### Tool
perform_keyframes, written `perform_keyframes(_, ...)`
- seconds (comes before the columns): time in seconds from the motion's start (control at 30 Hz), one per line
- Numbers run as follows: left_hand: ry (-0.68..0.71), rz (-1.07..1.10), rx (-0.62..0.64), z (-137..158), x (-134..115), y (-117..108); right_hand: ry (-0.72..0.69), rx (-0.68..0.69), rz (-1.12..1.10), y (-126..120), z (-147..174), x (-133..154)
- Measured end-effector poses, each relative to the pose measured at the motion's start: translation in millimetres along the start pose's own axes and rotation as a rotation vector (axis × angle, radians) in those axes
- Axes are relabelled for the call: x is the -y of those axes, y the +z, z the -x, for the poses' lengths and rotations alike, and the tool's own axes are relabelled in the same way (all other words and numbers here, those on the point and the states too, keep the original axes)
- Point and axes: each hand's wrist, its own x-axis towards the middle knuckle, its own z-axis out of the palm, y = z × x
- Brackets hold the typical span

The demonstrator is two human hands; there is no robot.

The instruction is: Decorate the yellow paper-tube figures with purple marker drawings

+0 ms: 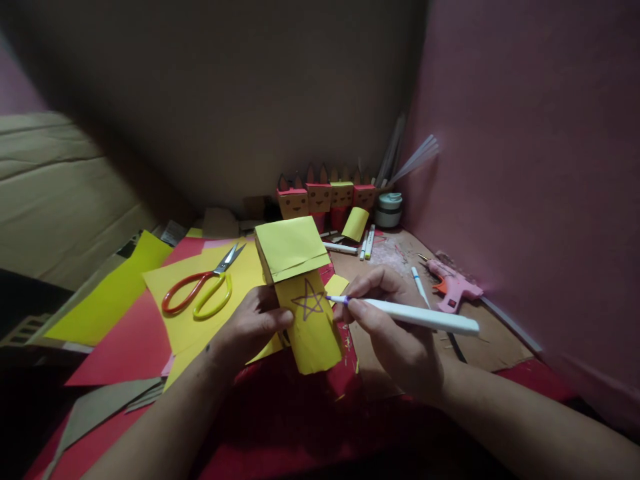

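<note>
Yellow paper figure (pixel 299 297) sits in my left hand (pixel 257 320), held up over the red surface (pixel 280 420) and between my two hands, its boxy top tilted and its rounded body slanting down toward me. My left thumb presses on the body's left side, pinching it against fingers mostly hidden behind. On the body's face is a purple five-pointed star (pixel 309 303). My right hand (pixel 393 340), just right of the figure, pinches a white marker (pixel 420 315) between thumb and fingers, its tip at the star's right-hand point; whether it touches the paper I cannot tell. Left of the figure, scissors (pixel 219 272) with one red and one yellow handle lie, blades slightly apart, on a golden-yellow sheet (pixel 245 263); farther left of it come a red sheet (pixel 123 343) and a brighter yellow sheet (pixel 110 287). Behind the figure stand four small box figures (pixel 319 198) with drawn faces and pointed ears, and a curled yellow paper (pixel 356 225) lies near them. Beyond the figure to its right are a few slim markers (pixel 370 242), a pale blue lidded jar (pixel 389 212) and a bundle of clear sticks (pixel 415 159). Well to the figure's right, a pink glue gun (pixel 455 283) lies near a blue-and-white pen (pixel 420 287), with brown cardboard (pixel 500 343) on their near side.
</note>
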Motion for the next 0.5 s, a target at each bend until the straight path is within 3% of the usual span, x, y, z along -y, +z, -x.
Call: perform_keyframes(0.5,-0.053,-0.024,0.038,2.7,5.3,-6.6,0.042,0.033,0.144,8.4,-4.2,18.4)
